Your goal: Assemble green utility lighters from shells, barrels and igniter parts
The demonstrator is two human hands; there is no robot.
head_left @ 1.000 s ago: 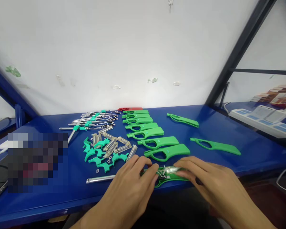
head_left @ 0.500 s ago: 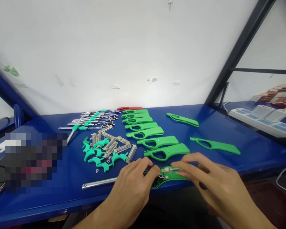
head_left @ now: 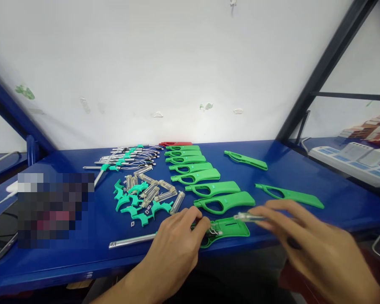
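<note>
left hand (head_left: 180, 240): fingers curled, pinching the open green shell (head_left: 232, 228) at the table's front edge; metal tube (head_left: 131, 241) extends leftward from under the hand. right hand (head_left: 307, 240): fingers nearly closed, gripping clear capsule (head_left: 248, 217) just above shell's right part. teal pieces (head_left: 141, 217) lie left.

My one view comes from the wearer's head, facing forward and down across the blue table (head_left: 114, 261) to the white wall (head_left: 177, 63); I get the near edge close below and the far edge farther off, with no second view sharing it.
</note>
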